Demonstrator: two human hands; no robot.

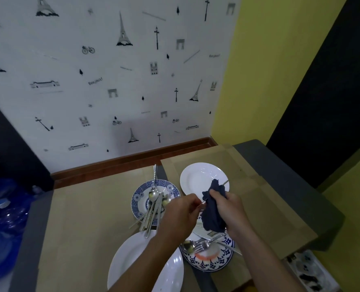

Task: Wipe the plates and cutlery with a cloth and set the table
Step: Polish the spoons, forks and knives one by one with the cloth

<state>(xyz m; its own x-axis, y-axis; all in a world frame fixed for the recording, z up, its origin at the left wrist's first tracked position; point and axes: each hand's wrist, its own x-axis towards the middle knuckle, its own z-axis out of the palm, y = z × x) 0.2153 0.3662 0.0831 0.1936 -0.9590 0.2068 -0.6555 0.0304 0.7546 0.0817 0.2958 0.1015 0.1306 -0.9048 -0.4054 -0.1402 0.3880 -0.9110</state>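
Observation:
My left hand (180, 216) pinches one end of a thin metal piece of cutlery (226, 182) whose far tip pokes out past the dark blue cloth (213, 209). My right hand (230, 209) grips that cloth, wrapped around the cutlery's middle. A white plate (198, 175) lies beyond my hands. A blue patterned plate (141, 196) at centre carries several spoons and other cutlery (153, 205). Another white plate (132, 256) lies near me under my left forearm. A blue-rimmed plate (210, 264) at lower right holds a fork and spoon (198, 245).
The plates rest on brown cardboard sheets (86, 218) over a dark grey table (290, 175). A wallpapered wall stands just behind it. Blue water bottles (4, 218) stand on the floor at left. A cluttered tray (309, 268) sits at lower right.

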